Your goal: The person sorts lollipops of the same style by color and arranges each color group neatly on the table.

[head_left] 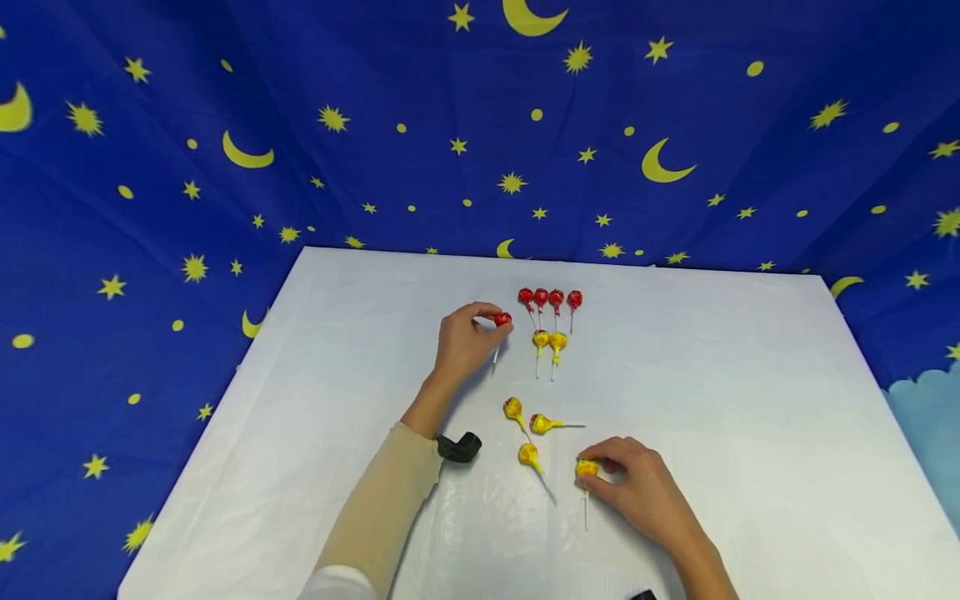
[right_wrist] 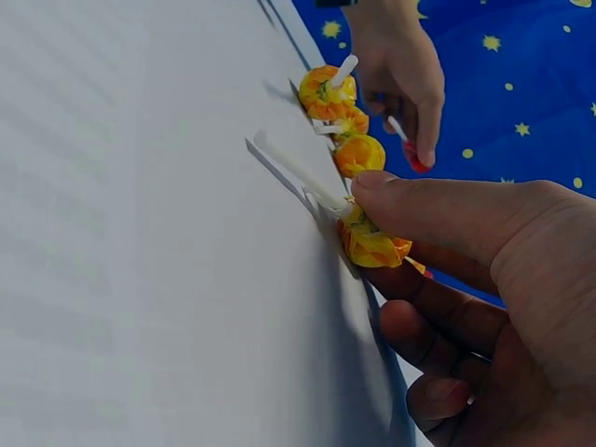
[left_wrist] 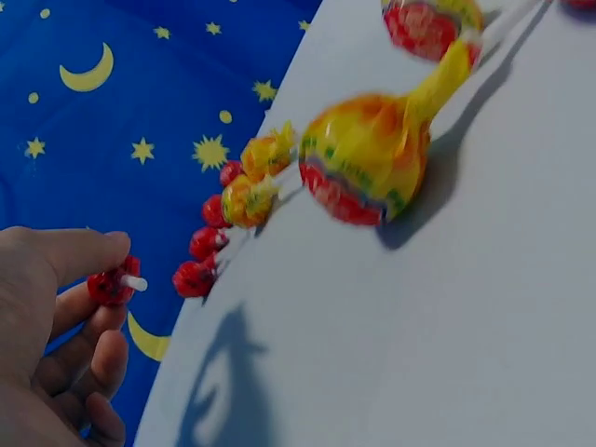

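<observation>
My left hand (head_left: 467, 342) pinches a red lollipop (head_left: 503, 319) by its wrapped head, just left of the row of red lollipops (head_left: 541, 297); its white stick points down toward me. At the near right, my right hand (head_left: 641, 485) holds a yellow lollipop (head_left: 587, 468) between thumb and fingers, with the stick toward me. In the right wrist view the thumb lies on the wrapper of that yellow lollipop (right_wrist: 372, 244). Two yellow lollipops (head_left: 557, 342) lie side by side below the red row. Between the hands are three loose yellow lollipops (head_left: 529, 456), pointing different ways.
Everything lies on a white table (head_left: 345, 350). A blue cloth (head_left: 420, 83) with yellow moons and stars hangs behind and beside it. A black wrist mount (head_left: 460, 447) sticks out from the left sleeve (head_left: 382, 508), near the loose yellow lollipops.
</observation>
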The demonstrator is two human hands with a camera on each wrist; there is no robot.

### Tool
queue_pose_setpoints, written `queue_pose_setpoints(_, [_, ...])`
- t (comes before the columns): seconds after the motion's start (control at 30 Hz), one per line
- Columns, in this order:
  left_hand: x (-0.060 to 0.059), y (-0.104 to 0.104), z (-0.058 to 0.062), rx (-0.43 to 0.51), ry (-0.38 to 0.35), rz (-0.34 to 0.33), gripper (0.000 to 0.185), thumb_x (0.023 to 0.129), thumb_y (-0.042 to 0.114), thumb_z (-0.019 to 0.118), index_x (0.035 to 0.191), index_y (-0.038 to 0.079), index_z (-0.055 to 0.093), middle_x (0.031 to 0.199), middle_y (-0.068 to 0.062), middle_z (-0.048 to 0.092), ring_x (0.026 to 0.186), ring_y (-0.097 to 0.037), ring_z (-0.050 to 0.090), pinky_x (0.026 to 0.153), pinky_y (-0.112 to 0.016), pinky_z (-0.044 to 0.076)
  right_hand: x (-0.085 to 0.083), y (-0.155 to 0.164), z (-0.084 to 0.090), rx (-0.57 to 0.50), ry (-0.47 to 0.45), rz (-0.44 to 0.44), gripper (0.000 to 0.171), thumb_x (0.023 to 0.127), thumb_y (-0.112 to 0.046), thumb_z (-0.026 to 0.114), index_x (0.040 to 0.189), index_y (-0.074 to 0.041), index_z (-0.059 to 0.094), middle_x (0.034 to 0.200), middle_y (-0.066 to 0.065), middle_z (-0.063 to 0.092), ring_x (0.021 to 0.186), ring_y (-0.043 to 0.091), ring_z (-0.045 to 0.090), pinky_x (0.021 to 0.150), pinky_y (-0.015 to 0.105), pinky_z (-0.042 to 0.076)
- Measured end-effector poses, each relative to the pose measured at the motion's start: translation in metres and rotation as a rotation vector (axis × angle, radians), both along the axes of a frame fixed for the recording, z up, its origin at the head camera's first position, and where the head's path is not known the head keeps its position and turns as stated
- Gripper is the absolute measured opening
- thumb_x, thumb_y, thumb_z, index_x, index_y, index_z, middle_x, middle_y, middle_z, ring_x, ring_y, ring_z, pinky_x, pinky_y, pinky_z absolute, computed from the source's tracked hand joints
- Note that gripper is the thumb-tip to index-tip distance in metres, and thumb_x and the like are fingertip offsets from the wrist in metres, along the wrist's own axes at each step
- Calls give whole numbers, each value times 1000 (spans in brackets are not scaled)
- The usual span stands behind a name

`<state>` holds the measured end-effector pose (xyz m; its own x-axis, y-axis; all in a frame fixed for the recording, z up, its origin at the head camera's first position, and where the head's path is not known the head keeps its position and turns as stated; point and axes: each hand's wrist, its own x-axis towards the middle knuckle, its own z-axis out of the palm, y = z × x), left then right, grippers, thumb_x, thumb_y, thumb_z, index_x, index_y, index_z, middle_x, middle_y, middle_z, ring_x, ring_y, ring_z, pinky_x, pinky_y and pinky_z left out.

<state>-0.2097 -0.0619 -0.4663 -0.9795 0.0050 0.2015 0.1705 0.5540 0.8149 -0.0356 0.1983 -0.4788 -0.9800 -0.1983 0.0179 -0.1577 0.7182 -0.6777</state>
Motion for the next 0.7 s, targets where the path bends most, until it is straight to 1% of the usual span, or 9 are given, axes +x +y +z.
queue_pose_setpoints(0.1, [-10, 1, -2, 0, -7, 13, 24, 80, 32, 79, 98, 18, 73, 90, 6, 66, 59, -14, 51, 54, -30, 42, 0, -1, 1, -3, 5, -9, 26, 70, -25, 87, 91, -32, 72, 81, -21, 59, 75, 5, 52, 68, 27, 44])
queue_pose_setpoints(0.23, [-18, 2, -6, 7, -26, 35, 23, 79, 31, 80, 97, 17, 73, 89, 5, 67, 67, -14, 54, 59, -31, 43, 1, -2, 2, -9, -6, -20, 26, 70, -24, 87, 90, -33, 72, 80, -20, 58, 74, 6, 52, 68, 27, 44])
queue_pose_setpoints(0.4, [-26, 6, -10, -26, -43, 50, 24, 79, 31, 80, 96, 17, 73, 89, 4, 67, 73, -13, 56, 64, -31, 44, 4, -1, 1, -2, -13, -26, 26, 70, -25, 87, 89, -33, 71, 79, -20, 58, 74, 6, 51, 68, 26, 43])
queue_pose_setpoints(0.57, [-40, 9, -12, -69, -42, 56, 25, 79, 29, 80, 98, 14, 73, 90, 0, 68, 80, -15, 59, 72, -34, 45, 2, -1, 1, -8, 16, -12, 26, 71, -24, 86, 91, -33, 72, 80, -20, 58, 74, 6, 52, 67, 27, 44])
queue_pose_setpoints(0.7, [-48, 11, -15, -119, -84, 64, 27, 79, 30, 79, 100, 14, 73, 89, 1, 68, 85, -16, 60, 77, -35, 46, 2, 0, 0, -9, 19, -5, 26, 71, -26, 86, 90, -33, 71, 81, -21, 58, 74, 6, 52, 67, 27, 44])
